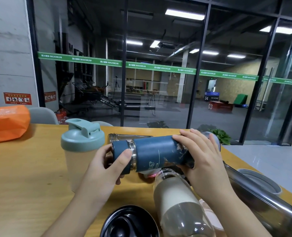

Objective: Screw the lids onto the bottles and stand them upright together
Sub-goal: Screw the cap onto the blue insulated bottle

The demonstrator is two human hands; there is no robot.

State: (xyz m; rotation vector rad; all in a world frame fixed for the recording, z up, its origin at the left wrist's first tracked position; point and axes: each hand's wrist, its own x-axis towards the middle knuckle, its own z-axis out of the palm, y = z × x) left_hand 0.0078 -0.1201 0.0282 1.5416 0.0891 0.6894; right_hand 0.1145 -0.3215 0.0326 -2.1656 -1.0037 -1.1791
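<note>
Hands gripping blue bottle (160, 152) sideways, left hand (107, 170) on blue lid (121, 157)

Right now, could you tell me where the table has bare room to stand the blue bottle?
Bare wood lies left of the green-lidded shaker, below the orange bag. Crowded: the right side, with lying bottles around the blue bottle.

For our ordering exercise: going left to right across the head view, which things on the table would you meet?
Orange bag → green-lidded shaker → blue bottle → steel bottle.
</note>
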